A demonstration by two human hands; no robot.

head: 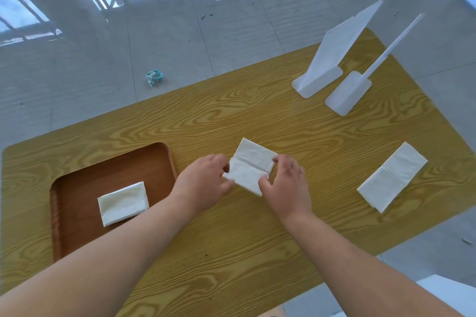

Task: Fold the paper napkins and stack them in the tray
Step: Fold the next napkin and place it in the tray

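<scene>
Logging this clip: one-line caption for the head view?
Both hands fold a napkin on the table; one folded napkin lies in the tray.

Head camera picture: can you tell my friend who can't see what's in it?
Two bare hands, the left hand and right hand, pinch a white napkin on a wooden table. A folded napkin lies in the brown tray to the left, another flat napkin waits on the right.

No legible text, labels, brands or numbers in view. Centre napkin (251,166) carries a faint embossed round mark, unreadable. Crumpled wrapper (154,76) on floor, upper left: print too small to read.
</scene>
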